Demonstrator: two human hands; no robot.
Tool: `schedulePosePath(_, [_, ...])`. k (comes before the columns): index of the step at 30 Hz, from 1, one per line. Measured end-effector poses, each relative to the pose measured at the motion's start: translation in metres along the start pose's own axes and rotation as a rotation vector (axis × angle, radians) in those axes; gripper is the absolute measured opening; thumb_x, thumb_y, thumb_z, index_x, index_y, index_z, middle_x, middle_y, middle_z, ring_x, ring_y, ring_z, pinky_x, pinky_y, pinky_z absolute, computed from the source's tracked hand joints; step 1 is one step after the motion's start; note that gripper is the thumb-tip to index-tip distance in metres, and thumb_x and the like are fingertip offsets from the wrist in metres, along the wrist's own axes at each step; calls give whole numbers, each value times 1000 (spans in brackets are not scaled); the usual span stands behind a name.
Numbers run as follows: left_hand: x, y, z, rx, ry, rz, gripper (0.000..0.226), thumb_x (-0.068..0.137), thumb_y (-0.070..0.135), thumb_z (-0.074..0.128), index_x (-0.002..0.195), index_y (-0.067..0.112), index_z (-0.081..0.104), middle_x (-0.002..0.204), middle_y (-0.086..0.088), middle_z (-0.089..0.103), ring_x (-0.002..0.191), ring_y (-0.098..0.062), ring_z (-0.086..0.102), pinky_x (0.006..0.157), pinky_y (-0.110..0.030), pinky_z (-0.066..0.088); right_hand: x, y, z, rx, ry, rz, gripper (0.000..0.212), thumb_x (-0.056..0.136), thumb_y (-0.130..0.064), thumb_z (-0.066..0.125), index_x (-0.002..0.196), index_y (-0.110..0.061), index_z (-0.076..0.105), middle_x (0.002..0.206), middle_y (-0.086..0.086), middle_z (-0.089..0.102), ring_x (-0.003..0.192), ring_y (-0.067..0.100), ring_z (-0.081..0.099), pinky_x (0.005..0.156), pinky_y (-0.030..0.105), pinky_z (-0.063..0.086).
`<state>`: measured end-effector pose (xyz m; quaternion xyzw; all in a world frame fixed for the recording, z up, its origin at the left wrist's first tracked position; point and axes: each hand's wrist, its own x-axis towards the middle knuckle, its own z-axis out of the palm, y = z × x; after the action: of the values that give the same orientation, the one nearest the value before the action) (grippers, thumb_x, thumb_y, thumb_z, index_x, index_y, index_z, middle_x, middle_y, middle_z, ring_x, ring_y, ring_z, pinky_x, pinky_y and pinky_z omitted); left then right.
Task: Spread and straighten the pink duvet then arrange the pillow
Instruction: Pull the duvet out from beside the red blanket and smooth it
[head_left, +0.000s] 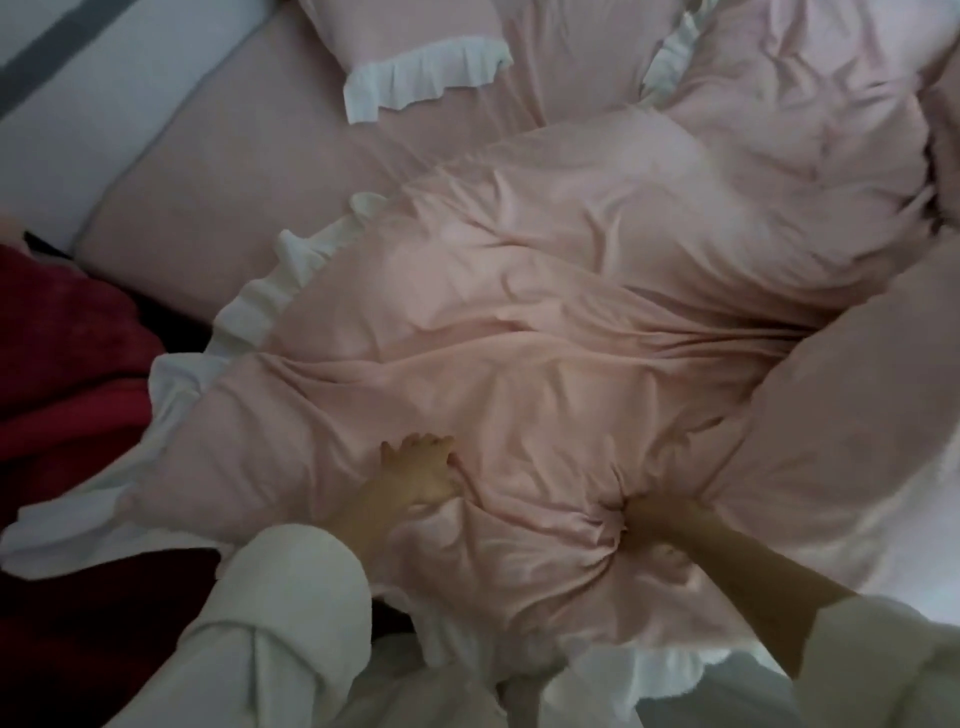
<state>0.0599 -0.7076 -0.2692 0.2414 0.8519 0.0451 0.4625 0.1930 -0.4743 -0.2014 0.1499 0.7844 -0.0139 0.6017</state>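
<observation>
— What lies around the pink duvet (545, 332), and what is in your way?

— You have a dark red blanket (67, 374) bunched at the left edge of the bed, just beside the duvet's white frill (260, 306). A second pink fold (841, 415) bulges along the right side, lying against the crumpled middle. A pink pillow (415, 31) with a white ruffle sits at the far end of the bed — another ruffled pink piece (779, 67) lies to its right.

— And your hands?

— Your left hand (421, 473) lies flat on the duvet near the foot edge, fingers (415, 447) straight and slightly spread. Your right hand (649, 519) is bunched into the cloth, its fingers curled on a gather of duvet, creases radiating from the grip. Both arms wear white sleeves (280, 613).

— The surface and room?

— The bed carries a pink fitted sheet (218, 171); beyond its far left edge runs a white surface with a grey band (47, 52). The light is dim, the duvet heavily wrinkled.
</observation>
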Motion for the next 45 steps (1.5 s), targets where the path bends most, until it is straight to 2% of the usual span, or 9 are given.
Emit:
schedulePosePath(4, [-9, -35, 2, -40, 248, -148, 52, 86, 49, 49, 132, 27, 40, 147, 1, 33, 142, -24, 17, 112, -65, 8, -4, -12, -48, -54, -83, 24, 71, 87, -45, 57, 144, -12, 31, 147, 8, 40, 129, 25, 46, 98, 31, 43])
schedulePosePath(7, [-17, -70, -2, 18, 442, -307, 72, 84, 63, 41, 145, 29, 24, 159, -1, 13, 148, -28, -3, 108, -68, -9, 8, -29, -80, -187, 148, 13, 61, 81, -48, 59, 130, -14, 50, 134, 6, 54, 117, 24, 55, 82, 27, 50])
schedulePosePath(10, [-24, -92, 11, -37, 512, -404, 77, 81, 69, 39, 146, 35, 18, 161, -5, 4, 147, -33, -10, 106, -71, -9, 30, -53, -87, -80, 456, -122, 59, 83, -45, 50, 137, -24, 40, 143, 6, 41, 132, 28, 40, 106, 40, 38])
schedulePosePath(21, [17, -98, 95, -897, 31, -277, 70, 89, 48, 49, 148, 21, 24, 156, -8, 26, 143, -28, 25, 117, -42, 24, 55, -113, -22, -335, 38, -157, 57, 93, -45, 40, 146, -33, 24, 155, 6, 26, 139, 31, 31, 114, 47, 24])
schedulePosePath(25, [12, -111, 71, -600, 563, -462, 26, 86, 25, 47, 103, 11, 62, 109, -18, 62, 104, -36, 57, 85, -40, 47, 69, -167, -58, -203, 536, -288, 40, 86, -30, 38, 120, -21, 57, 124, 7, 60, 113, 30, 57, 96, 43, 39])
schedulePosePath(29, [-5, -114, 68, -276, 916, -572, 33, 74, 28, 52, 103, 15, 59, 119, -16, 58, 108, -34, 54, 88, -45, 41, 80, -218, -82, -363, 1024, -654, 48, 75, -30, 45, 120, -21, 60, 122, 10, 63, 108, 34, 60, 87, 48, 47])
schedulePosePath(33, [-4, -132, 79, -474, 609, -635, 76, 83, 41, 55, 148, 24, 20, 158, -14, 13, 142, -37, 19, 109, -55, 22, 105, -245, -93, -702, 914, -635, 59, 67, -35, 66, 125, -31, 57, 145, 8, 46, 137, 33, 37, 103, 70, 19])
schedulePosePath(40, [28, -128, 81, -1026, 550, -253, 76, 90, 7, 47, 150, 30, 7, 155, -9, 25, 136, -28, 35, 109, -35, 35, 122, -218, -105, -774, 935, -727, 46, 69, -24, 48, 109, -23, 69, 134, 0, 58, 130, 24, 49, 106, 59, 29])
schedulePosePath(45, [40, -155, 80, -412, 380, -463, 73, 86, 40, 53, 148, 28, 17, 151, -10, 26, 136, -34, 28, 111, -45, 29, 129, -214, -113, -667, 1038, -854, 46, 68, -23, 42, 104, -18, 71, 127, -1, 63, 124, 21, 56, 98, 55, 40])
